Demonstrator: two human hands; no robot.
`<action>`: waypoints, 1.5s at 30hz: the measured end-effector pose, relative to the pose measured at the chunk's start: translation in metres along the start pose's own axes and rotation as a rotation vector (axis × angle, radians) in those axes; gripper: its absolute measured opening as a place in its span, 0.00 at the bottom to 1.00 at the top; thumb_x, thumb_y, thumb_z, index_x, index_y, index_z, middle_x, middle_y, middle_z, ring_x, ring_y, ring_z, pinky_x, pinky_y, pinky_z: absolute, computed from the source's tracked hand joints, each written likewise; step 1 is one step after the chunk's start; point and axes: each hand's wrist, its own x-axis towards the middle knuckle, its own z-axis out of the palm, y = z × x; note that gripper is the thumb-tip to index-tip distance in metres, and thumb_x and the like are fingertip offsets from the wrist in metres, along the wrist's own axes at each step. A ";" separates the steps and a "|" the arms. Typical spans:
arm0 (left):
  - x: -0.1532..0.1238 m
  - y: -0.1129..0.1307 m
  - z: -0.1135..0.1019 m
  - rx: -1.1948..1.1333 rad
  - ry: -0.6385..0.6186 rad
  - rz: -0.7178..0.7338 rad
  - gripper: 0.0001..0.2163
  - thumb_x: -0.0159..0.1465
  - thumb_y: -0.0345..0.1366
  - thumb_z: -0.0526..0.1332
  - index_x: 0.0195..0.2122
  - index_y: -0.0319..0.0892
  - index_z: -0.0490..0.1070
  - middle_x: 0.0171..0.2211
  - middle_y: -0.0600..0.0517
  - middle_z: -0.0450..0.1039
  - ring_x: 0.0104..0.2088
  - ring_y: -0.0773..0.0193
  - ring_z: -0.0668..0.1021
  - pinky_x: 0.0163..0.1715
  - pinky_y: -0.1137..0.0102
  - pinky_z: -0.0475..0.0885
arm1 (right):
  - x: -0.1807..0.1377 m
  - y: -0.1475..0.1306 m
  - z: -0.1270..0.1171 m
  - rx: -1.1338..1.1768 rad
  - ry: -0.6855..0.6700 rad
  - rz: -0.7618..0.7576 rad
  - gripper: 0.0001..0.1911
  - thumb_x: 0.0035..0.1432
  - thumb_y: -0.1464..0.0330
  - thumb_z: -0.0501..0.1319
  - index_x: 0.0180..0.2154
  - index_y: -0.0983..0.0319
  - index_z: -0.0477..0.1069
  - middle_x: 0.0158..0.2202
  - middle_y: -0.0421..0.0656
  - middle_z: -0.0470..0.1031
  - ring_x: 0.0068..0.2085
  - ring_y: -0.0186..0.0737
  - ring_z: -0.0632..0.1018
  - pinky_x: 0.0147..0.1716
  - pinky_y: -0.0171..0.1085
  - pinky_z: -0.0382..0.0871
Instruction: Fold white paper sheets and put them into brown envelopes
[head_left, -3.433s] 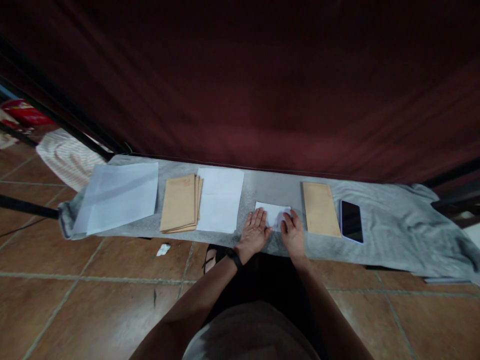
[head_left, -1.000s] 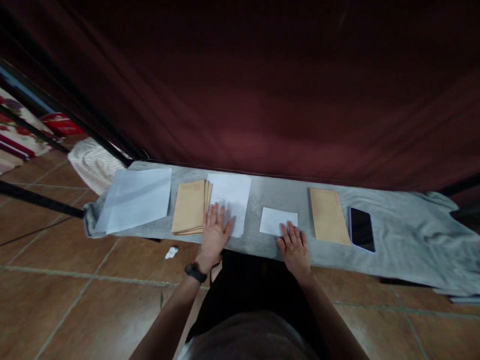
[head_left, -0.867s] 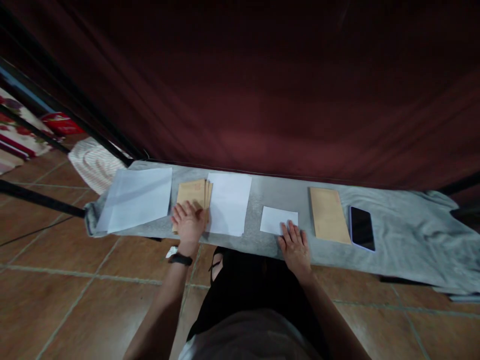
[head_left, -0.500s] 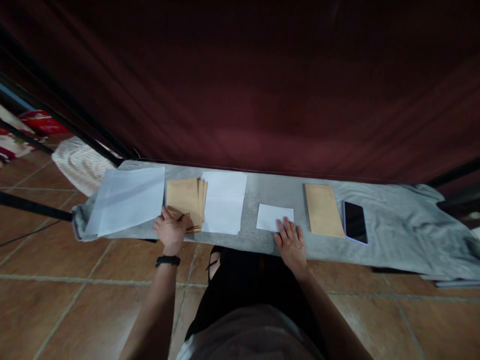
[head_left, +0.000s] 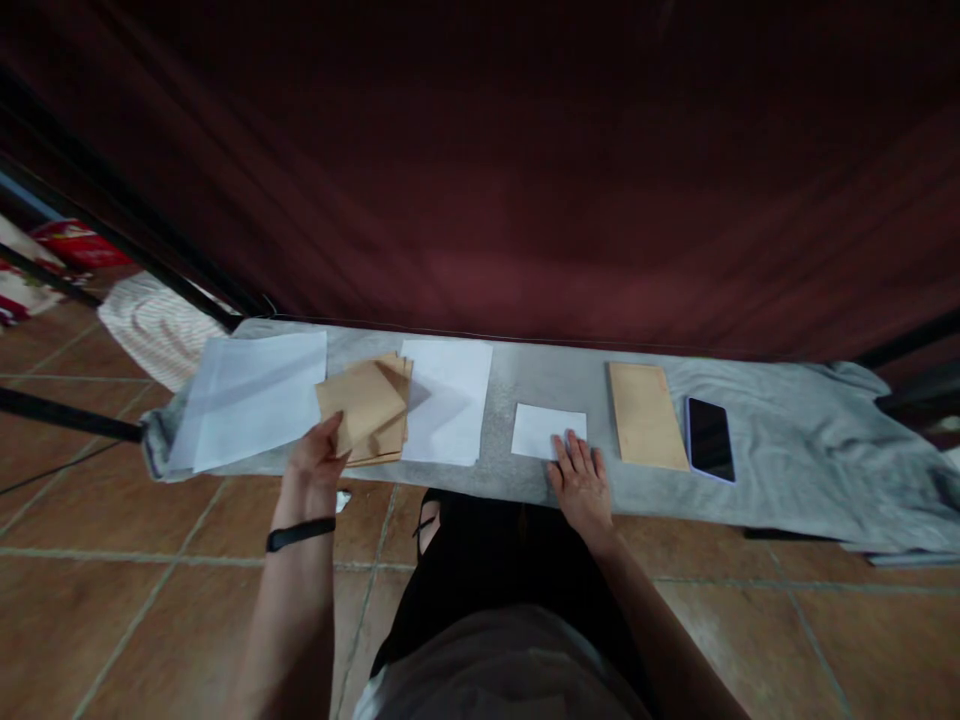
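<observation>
My left hand [head_left: 319, 450] is closed on the lower left edge of a brown paper envelope [head_left: 361, 400], which is lifted and tilted above a small stack of similar envelopes [head_left: 390, 440]. My right hand [head_left: 581, 483] lies flat, fingers stretched, with its fingertips on a folded white paper [head_left: 536, 430]. Between the two hands, beside the envelope stack, is a pile of white sheets [head_left: 454, 405]. Another brown envelope [head_left: 648, 415] rests to the right of my right hand.
Larger white sheets [head_left: 259, 400] lie at the left end of the narrow bench, which a grey cloth [head_left: 795, 440] covers. A phone [head_left: 710, 440] lies right of the single envelope. Behind the bench hangs a dark red curtain [head_left: 480, 200]; black metal bars [head_left: 67, 415] stand at the left.
My left hand has picked the top envelope up off the stack and turned it at a slant. My right hand has stayed on the folded white paper.
</observation>
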 end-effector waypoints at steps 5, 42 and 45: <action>-0.029 -0.047 0.053 -0.107 -0.119 -0.137 0.08 0.61 0.20 0.61 0.30 0.40 0.69 0.20 0.59 0.71 0.18 0.73 0.73 0.22 0.80 0.72 | -0.001 0.001 0.002 0.006 0.003 0.007 0.28 0.73 0.60 0.49 0.70 0.59 0.53 0.70 0.52 0.56 0.68 0.53 0.62 0.66 0.56 0.51; -0.115 -0.224 0.122 1.376 -0.925 1.325 0.35 0.71 0.54 0.49 0.70 0.32 0.49 0.71 0.35 0.48 0.72 0.52 0.51 0.70 0.53 0.51 | -0.002 0.003 0.003 0.024 -0.016 -0.011 0.30 0.72 0.65 0.47 0.72 0.55 0.45 0.73 0.49 0.49 0.71 0.50 0.57 0.67 0.56 0.48; -0.112 -0.223 0.121 1.370 -0.938 1.337 0.36 0.71 0.55 0.49 0.70 0.33 0.48 0.72 0.35 0.47 0.72 0.51 0.50 0.69 0.52 0.51 | -0.001 0.006 0.002 0.036 -0.034 -0.013 0.30 0.72 0.65 0.47 0.72 0.54 0.45 0.73 0.48 0.50 0.71 0.50 0.57 0.67 0.56 0.47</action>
